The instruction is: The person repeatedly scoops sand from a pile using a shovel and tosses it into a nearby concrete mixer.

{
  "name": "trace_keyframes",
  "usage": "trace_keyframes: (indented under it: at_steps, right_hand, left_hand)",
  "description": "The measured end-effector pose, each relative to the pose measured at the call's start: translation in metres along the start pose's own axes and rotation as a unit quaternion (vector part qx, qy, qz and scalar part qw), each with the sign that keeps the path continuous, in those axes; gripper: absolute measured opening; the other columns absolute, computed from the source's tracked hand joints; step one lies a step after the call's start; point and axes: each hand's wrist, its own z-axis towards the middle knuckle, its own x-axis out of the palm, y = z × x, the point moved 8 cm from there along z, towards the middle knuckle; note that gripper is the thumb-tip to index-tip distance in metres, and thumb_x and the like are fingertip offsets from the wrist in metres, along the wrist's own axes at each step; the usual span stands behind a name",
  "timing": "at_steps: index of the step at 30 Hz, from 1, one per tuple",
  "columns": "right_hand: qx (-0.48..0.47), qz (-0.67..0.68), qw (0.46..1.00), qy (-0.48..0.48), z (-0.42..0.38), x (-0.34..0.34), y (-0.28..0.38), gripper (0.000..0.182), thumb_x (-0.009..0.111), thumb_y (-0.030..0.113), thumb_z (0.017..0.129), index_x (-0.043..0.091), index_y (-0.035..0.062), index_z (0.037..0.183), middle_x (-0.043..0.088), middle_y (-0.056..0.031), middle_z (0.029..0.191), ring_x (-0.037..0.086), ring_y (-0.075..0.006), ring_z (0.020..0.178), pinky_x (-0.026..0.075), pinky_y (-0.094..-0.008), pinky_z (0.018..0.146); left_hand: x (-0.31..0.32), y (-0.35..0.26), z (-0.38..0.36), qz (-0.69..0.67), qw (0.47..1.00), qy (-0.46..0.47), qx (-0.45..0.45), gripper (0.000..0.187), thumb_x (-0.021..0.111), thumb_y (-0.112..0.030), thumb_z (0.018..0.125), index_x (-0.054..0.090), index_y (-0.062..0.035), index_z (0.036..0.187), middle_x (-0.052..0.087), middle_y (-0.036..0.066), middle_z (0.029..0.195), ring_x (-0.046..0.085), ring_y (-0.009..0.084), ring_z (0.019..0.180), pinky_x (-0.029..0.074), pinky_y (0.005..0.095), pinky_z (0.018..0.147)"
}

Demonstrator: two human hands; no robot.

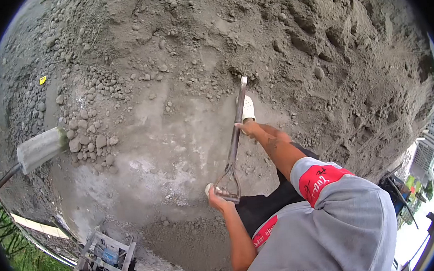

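Note:
A shovel slants across the middle of the view, with its worn shaft running up to the soil. My left hand is closed on the D-shaped handle at the shaft's lower end. Farther up, my right hand is wrapped round the shaft. The shovel's far end meets loose, dark soil, and its blade cannot be made out there. Just beside the shaft is a white clog on one foot. A pale rounded shape by my left hand is mostly hidden.
A steep, crumbly earth bank rises at the right. Rounded stones lie heaped at the left, near a concrete-crusted shovel blade. A small yellow scrap lies on gravel. A wooden frame stands at the lower left.

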Motion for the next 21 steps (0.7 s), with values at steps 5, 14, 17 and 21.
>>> trace_keyframes:
  at_steps: [5, 14, 17, 21]
  right_hand:
    - [0.011, 0.585, 0.811, -0.002, -0.045, -0.035, 0.098, 0.023, 0.063, 0.024, 0.078, 0.052, 0.0033, 0.076, 0.052, -0.0060, 0.065, 0.051, -0.0186, 0.052, 0.047, -0.0327, 0.048]
    - [0.048, 0.644, 0.764, 0.009, -0.058, 0.005, 0.076, 0.008, 0.054, 0.007, 0.080, 0.047, 0.0028, 0.077, 0.046, -0.0043, 0.057, 0.046, -0.0152, 0.046, 0.042, -0.0282, 0.041]
    - [0.039, 0.671, 0.741, -0.004, -0.101, 0.008, 0.085, 0.006, 0.053, 0.005, 0.080, 0.048, 0.0019, 0.078, 0.046, -0.0046, 0.057, 0.046, -0.0153, 0.046, 0.042, -0.0283, 0.041]
    - [-0.004, 0.708, 0.705, -0.040, -0.127, 0.014, 0.086, 0.008, 0.055, 0.006, 0.075, 0.050, -0.0013, 0.076, 0.048, -0.0082, 0.056, 0.049, -0.0179, 0.044, 0.045, -0.0309, 0.040]
  left_hand:
    - [0.055, -0.126, -0.089, 0.083, 0.982, -0.041, 0.165, 0.025, 0.057, -0.024, 0.079, 0.046, -0.0060, 0.067, 0.041, 0.001, 0.055, 0.040, 0.0111, 0.042, 0.033, 0.0254, 0.039]
    - [-0.022, -0.103, -0.071, 0.201, 0.932, -0.085, 0.290, 0.032, 0.059, -0.020, 0.079, 0.042, -0.0026, 0.059, 0.045, 0.007, 0.049, 0.040, 0.0138, 0.035, 0.032, 0.0278, 0.033]
    - [-0.043, -0.123, -0.063, 0.175, 0.940, -0.059, 0.287, 0.031, 0.059, -0.019, 0.079, 0.042, -0.0024, 0.060, 0.044, 0.006, 0.048, 0.040, 0.0139, 0.036, 0.033, 0.0278, 0.033]
    - [-0.061, -0.151, -0.058, 0.173, 0.946, -0.004, 0.275, 0.030, 0.058, -0.018, 0.078, 0.042, -0.0025, 0.060, 0.043, 0.006, 0.049, 0.041, 0.0140, 0.037, 0.033, 0.0274, 0.033]
